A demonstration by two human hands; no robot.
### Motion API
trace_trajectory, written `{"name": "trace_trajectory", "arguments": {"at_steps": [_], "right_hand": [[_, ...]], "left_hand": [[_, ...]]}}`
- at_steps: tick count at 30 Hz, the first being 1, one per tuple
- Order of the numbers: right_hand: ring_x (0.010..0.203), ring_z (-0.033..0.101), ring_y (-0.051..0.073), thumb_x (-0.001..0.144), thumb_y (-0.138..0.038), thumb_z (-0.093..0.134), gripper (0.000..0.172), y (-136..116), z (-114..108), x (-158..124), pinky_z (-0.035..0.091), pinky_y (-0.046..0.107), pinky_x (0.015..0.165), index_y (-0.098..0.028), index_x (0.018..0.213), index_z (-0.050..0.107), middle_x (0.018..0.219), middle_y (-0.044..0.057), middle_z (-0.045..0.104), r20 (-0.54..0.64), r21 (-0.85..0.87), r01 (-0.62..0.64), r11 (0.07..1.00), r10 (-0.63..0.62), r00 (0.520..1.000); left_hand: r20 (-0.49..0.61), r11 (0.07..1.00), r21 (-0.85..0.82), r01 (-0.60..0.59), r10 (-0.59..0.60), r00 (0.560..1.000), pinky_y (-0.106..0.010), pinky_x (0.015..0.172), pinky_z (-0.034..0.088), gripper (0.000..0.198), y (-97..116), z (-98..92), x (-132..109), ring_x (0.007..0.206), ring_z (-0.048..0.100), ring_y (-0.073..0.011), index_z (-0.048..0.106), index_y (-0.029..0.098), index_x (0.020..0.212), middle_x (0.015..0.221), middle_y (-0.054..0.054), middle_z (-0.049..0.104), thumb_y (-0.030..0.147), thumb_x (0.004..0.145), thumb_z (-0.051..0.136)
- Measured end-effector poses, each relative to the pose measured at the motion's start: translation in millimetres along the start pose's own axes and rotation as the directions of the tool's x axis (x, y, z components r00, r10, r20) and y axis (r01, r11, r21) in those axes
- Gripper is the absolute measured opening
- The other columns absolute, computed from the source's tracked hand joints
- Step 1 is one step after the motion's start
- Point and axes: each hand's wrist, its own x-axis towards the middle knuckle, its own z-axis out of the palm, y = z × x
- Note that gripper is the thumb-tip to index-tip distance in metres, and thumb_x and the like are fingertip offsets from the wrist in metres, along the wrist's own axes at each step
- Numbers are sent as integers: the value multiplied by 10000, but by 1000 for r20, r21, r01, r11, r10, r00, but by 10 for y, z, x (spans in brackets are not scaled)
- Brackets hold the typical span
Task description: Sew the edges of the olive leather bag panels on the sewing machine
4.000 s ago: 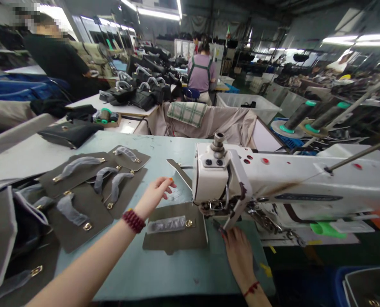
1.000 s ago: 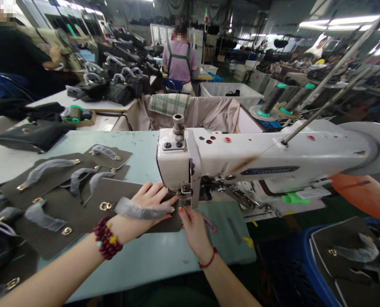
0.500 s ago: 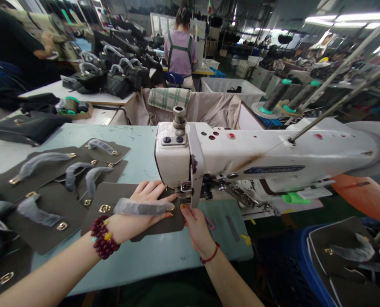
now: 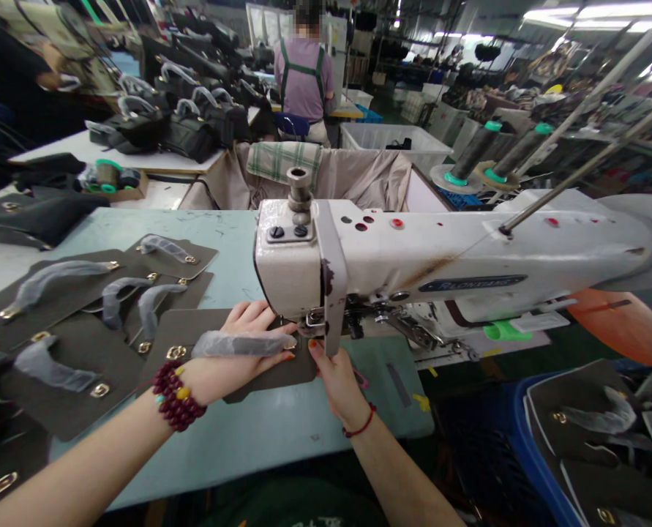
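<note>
Head view: an industrial sewing machine (image 4: 413,267) spans the upper right and is taken as the landmark. Just left of its needle end, a brown bag panel (image 4: 191,326) is laid on a pale green table (image 4: 238,457), with its right end reaching under the machine. The needle and the panel's contact with the presser foot cannot be made out, being hidden by the machine and the fingers. The left hand (image 4: 243,329) is held open and pressed flat on the panel, unclenched, with a plastic-wrapped strap (image 4: 243,344) lying across it. The right hand (image 4: 334,380) is placed just below the machine's needle end, its fingertips (image 4: 315,347) at the panel's edge; whether that edge is gripped cannot be told. The panel's near edge is well apart from the table's near edge. Left of the machine, more brown panels (image 4: 67,344) are spread out and cut off by the frame. Right of the machine, a blue crate (image 4: 528,446) is cut off by the frame's lower edge.
</note>
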Motion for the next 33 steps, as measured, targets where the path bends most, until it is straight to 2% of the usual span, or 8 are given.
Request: {"name": "trace_trajectory", "arguments": {"at_steps": [6,9,15,18,21,24,27,33], "right_hand": [[841,586,213,889,-486,525,378,-76,-17,-7,453,272,743,-149,805,676,781,43,652,-34,-81,66,995,-69,997],[799,574,199,897,-467,517,378,-117,-21,-8,437,260,720,-149,759,667,748,35,641,-30,-107,92,990,-96,995],[721,536,170,896,-472,516,396,-118,-13,5,434,247,665,-148,719,659,713,29,610,-54,-105,99,990,-105,993],[663,531,153,878,-504,530,398,-90,-24,-38,454,234,592,-154,741,663,710,23,591,-39,-57,74,996,-76,996],[640,579,149,841,-553,559,401,-53,-62,-135,491,229,537,-170,789,664,773,24,609,16,35,25,999,-26,1000],[656,657,163,854,-573,531,418,-4,-113,-239,534,255,580,-174,884,654,819,35,643,74,139,-40,989,30,997],[688,697,188,886,-582,471,459,43,-154,-297,547,275,603,-152,940,621,784,54,657,87,211,-90,973,73,994],[727,703,184,875,-533,538,398,4,-160,-308,526,248,607,-157,965,635,856,61,684,86,207,-55,977,38,996]], "left_hand": [[-33,999,-14,38,-39,999,-435,895,393,320,19,77,-52,1033,522,-276,639,277,1138,1095,-75,624,439,908,486],[-64,998,-9,65,-65,996,-433,905,388,335,32,135,-87,1044,521,-280,620,256,1161,1107,-87,625,429,887,534],[-94,997,-39,71,-75,993,-389,838,411,311,29,202,-98,967,560,-252,657,254,1019,1039,-64,647,500,845,578],[-122,994,-51,92,-97,988,-386,821,421,325,-1,267,-110,908,575,-244,659,260,1034,974,-52,666,507,834,594],[-132,993,-73,88,-97,987,-387,831,425,339,-39,333,-125,873,587,-237,651,255,1065,936,-45,680,501,839,592],[-98,990,-115,84,-96,991,-373,836,431,348,-66,365,-130,832,606,-216,643,235,1074,925,-42,685,499,862,559],[-47,981,-168,100,-109,993,-360,826,438,340,-79,363,-122,815,620,-208,643,229,1057,894,-29,684,496,876,537],[-50,964,-243,108,-124,991,-349,858,432,326,-63,298,-90,914,617,-218,646,222,1037,941,-30,692,485,883,528]]}}
